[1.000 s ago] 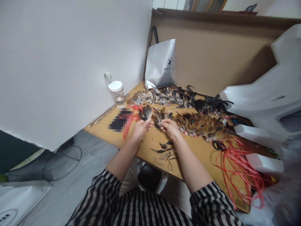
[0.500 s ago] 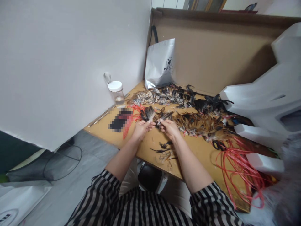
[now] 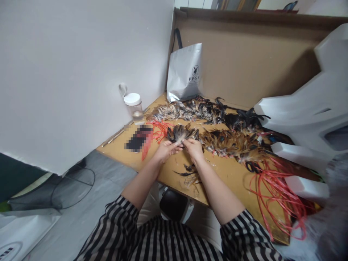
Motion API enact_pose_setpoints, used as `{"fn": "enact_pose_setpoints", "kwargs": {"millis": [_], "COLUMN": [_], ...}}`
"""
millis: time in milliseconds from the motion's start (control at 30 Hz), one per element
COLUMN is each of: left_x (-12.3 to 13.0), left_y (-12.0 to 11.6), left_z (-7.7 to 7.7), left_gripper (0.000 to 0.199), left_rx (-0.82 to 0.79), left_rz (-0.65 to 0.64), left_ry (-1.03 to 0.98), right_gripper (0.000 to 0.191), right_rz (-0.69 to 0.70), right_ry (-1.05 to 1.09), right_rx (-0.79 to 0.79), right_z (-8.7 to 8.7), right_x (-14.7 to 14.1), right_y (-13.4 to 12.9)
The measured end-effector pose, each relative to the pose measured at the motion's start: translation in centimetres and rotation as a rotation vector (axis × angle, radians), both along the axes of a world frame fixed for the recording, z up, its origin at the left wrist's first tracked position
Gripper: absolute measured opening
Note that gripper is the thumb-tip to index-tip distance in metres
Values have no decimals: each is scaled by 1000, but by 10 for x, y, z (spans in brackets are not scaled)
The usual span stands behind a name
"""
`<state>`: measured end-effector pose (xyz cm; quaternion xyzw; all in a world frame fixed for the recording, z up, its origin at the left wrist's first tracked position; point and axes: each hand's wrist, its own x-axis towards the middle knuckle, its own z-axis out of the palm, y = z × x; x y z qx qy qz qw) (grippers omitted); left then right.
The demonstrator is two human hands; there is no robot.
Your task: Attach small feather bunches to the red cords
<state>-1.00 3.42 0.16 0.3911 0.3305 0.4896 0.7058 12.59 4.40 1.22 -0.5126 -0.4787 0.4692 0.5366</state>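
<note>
Near the middle of the wooden table (image 3: 163,174), my left hand (image 3: 168,150) pinches the pale base of a small bunch of dark and grey-brown feathers (image 3: 178,133). Close against it, my right hand (image 3: 192,146) is pinched on the same feathers, its fingertips touching those of the left. The feathers fan out away from me. To the right of my hands lies a row of brown feather bundles (image 3: 231,143), some tied with red strips. A few loose dark feathers (image 3: 189,172) rest on the table below my right hand.
Behind lies a long pile of mixed feathers (image 3: 190,110) before a silver bag (image 3: 185,74). A lidded jar (image 3: 134,107) stands at left, near red strips (image 3: 160,130) and a blurred-out dark object (image 3: 138,139). At right are black-handled scissors (image 3: 252,166), a red strip tangle (image 3: 282,199) and white foam (image 3: 296,105).
My right hand has moved left to meet my left hand. The feathers that were apart in each hand are now together in one bunch.
</note>
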Motion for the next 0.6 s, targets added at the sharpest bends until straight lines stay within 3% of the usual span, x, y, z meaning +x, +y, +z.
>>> {"fn": "enact_pose_setpoints", "kwargs": {"millis": [100, 267, 333, 433, 600], "left_x": [-2, -5, -6, -6, -5], "left_y": [1, 4, 5, 4, 3], "left_z": [-1, -2, -1, 1, 0], "left_gripper": [28, 16, 13, 10, 12], "left_rx": [-15, -65, -88, -119, -111], "left_rz": [-26, -51, -66, -76, -85], "left_ry": [-49, -225, -287, -322, -261], "right_gripper": [41, 23, 20, 19, 19], "right_rz": [6, 387, 461, 439, 283], "right_ry": [40, 341, 394, 417, 366], "right_rx": [-17, -142, -152, -151, -63], "right_z": [3, 13, 14, 11, 7], "right_x": [0, 6, 9, 10, 6], "right_y": [-1, -4, -4, -3, -1]}}
